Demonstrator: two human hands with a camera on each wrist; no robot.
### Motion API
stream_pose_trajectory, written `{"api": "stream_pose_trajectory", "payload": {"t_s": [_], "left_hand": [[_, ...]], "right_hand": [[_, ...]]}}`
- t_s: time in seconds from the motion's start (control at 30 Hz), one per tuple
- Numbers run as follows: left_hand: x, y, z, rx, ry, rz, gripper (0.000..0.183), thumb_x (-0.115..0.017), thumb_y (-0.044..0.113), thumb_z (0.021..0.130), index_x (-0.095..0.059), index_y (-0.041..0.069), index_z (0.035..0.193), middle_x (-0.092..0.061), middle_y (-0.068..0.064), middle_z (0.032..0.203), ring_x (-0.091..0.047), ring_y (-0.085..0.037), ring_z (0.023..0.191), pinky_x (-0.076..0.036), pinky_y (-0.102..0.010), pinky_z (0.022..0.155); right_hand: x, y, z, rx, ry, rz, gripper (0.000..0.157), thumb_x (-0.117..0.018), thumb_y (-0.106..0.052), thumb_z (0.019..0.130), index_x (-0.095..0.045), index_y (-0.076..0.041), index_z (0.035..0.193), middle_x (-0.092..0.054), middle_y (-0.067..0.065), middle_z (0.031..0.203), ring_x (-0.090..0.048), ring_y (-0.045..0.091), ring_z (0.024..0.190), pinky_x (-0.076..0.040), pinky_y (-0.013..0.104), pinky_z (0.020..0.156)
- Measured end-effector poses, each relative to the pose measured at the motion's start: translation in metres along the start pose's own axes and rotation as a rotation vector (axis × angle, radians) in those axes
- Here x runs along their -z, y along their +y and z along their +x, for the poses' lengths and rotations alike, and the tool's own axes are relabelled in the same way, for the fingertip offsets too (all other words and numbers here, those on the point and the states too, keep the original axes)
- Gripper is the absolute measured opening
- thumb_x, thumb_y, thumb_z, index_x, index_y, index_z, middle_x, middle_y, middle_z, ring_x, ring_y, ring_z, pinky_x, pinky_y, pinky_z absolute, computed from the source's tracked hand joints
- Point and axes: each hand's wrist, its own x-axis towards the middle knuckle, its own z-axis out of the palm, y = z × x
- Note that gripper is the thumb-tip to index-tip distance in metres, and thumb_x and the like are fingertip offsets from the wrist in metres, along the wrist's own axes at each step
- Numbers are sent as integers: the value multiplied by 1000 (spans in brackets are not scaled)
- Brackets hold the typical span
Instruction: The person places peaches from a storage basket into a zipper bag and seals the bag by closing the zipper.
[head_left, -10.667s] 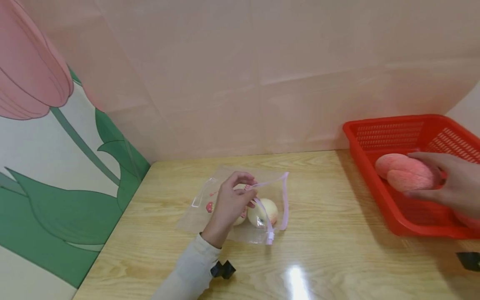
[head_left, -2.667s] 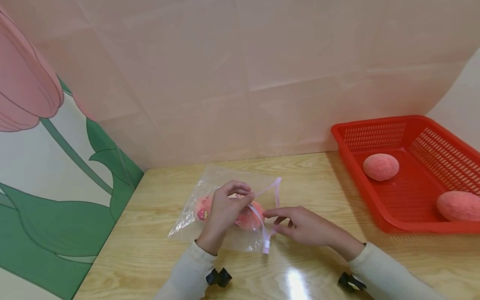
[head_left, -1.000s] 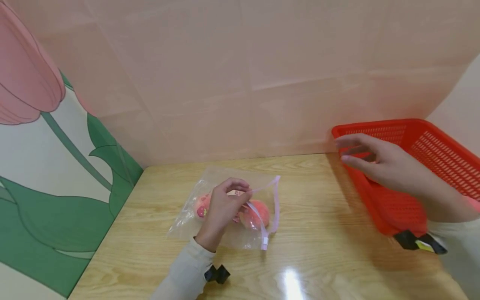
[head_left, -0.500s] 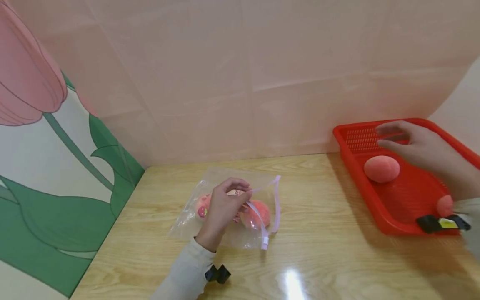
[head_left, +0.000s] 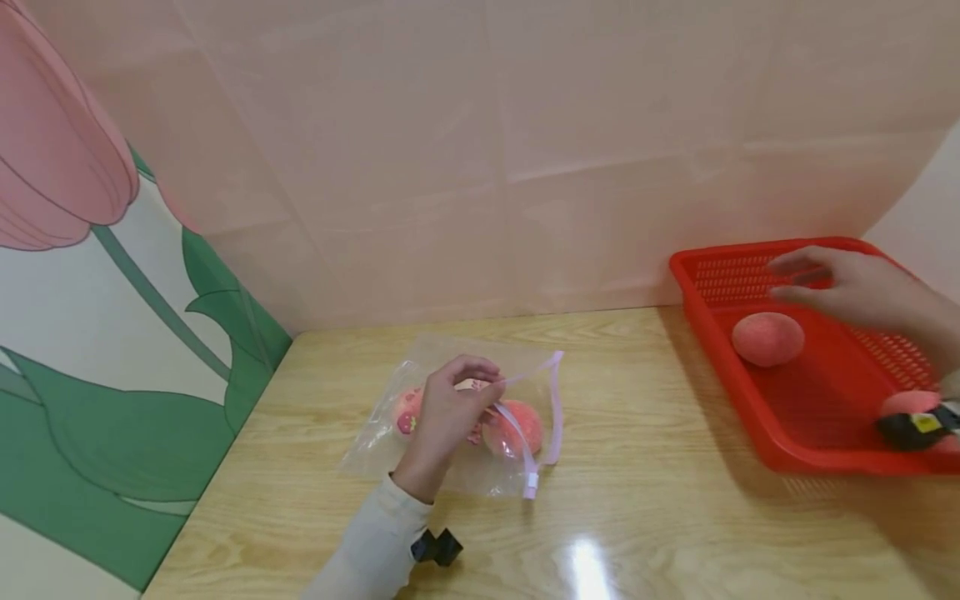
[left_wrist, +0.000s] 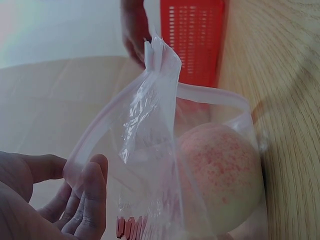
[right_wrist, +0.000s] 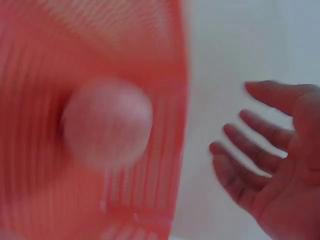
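My left hand [head_left: 450,408] pinches the pink zip edge of a clear zip bag [head_left: 480,479] between thumb and fingers, holding its mouth up. Peaches [head_left: 517,427] lie inside; the left wrist view shows one peach [left_wrist: 220,175] near the opening, pale with a pink blush. Over the red basket [head_left: 723,375] is my right hand [head_left: 862,287], fingers spread and slightly bent, holding nothing. Below its fingertips sits a pink peach [head_left: 768,339]. Another peach [head_left: 907,403] lies at the basket's near right, partly hidden by the black wrist strap.
Bag and basket both stand on a wooden table [head_left: 615,400], with bare wood between them. A pinkish sheet [head_left: 480,167] hangs behind. At the left rises a panel [head_left: 150,333] painted with a tulip. The white slider [head_left: 531,483] is at the bag's near corner.
Earlier the right hand gripped a peach in the basket, then reached to the bag's mouth; now it is back over the basket. The bagged peaches look pinker. The left hand keeps its hold.
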Motion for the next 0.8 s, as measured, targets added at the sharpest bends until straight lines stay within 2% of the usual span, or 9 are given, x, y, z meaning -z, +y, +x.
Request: {"api": "stream_pose_trajectory", "payload": {"t_s": [0.13, 0.3, 0.5, 0.6, 0.67, 0.8], "left_hand": [[0, 0, 0, 9, 0, -3, 23, -72, 10, 89, -67, 6, 110, -69, -7, 104, -67, -14, 57, -42, -24, 42], [-1, -2, 1, 1, -1, -4, 22, -72, 9, 88, -67, 7, 109, -69, -6, 102, -66, -12, 56, -42, -24, 42], [0, -3, 1, 0, 0, -7, 23, -72, 9, 88, -67, 5, 110, -69, -6, 100, -65, -11, 56, -40, -23, 42], [0, -2, 1, 6, -3, -4, 23, -72, 10, 88, -67, 6, 110, -69, -6, 100, -66, -11, 57, -40, -23, 42], [0, -2, 0, 9, -5, -3, 22, -72, 11, 88, -67, 7, 109, -69, -6, 100, -66, -11, 57, -40, -22, 42], [0, -1, 1, 7, -2, 4, 21, -73, 11, 88, -68, 8, 108, -69, -6, 100, -67, -11, 58, -40, -22, 42]], "right_hand": [[-6, 11, 6, 26, -8, -56, 73, -73, -45, 88, -49, 5, 135, -52, 37, 129, -50, 53, 111, -54, 63, 80], [-22, 23, 8, 67, -82, -93, 84, -82, -46, 77, -48, 1, 138, -52, 32, 133, -48, 49, 115, -50, 67, 84], [-35, 26, 8, 148, -163, -34, 88, -85, -38, 74, -43, -7, 145, -49, 26, 139, -46, 45, 120, -47, 67, 89], [-38, 26, 7, 110, -212, 3, 95, -84, -43, 75, -35, -10, 150, -44, 26, 142, -44, 47, 121, -48, 67, 87], [-38, 28, 7, 60, -230, 17, 104, -83, -48, 74, -27, -7, 151, -42, 29, 142, -45, 49, 119, -50, 66, 83], [-38, 34, 5, -25, -227, 31, 114, -82, -56, 70, -18, 1, 146, -44, 32, 132, -54, 44, 104, -56, 51, 71]]}}
